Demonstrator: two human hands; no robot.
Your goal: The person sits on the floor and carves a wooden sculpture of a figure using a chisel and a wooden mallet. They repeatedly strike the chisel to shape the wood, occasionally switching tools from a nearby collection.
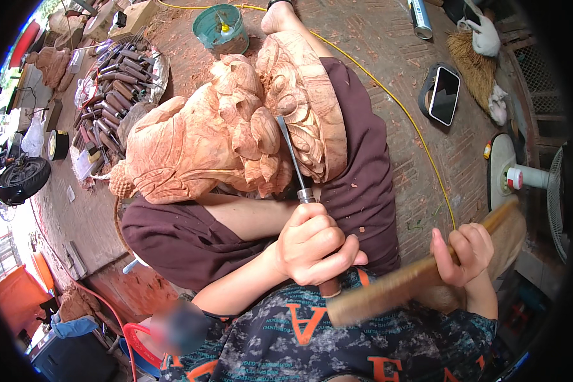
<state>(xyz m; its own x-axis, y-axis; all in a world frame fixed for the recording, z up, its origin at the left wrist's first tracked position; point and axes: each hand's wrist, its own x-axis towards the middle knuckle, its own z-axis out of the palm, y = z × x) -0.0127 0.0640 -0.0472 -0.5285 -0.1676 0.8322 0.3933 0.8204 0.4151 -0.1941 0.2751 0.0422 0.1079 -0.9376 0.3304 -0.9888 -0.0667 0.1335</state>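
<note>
A carved wooden statue [188, 143] lies on its side across my lap, its knobbly head end to the left and its broad carved base to the right. My left hand [315, 245] is wrapped round the handle of a chisel [291, 149]. The steel blade slants up and left, and its tip meets the carved folds near the base. In my right hand [463, 254] is a wooden mallet [388, 293], smeared by motion. Its blurred left end is close to the butt of the chisel handle; whether they touch I cannot tell.
Many wood-handled carving tools [118, 89] are heaped at the upper left. A green bucket [220, 30] stands beyond the statue. A yellow cord [388, 86] crosses the floor on the right, near a phone [444, 95], a straw broom [474, 60] and a fan [557, 197].
</note>
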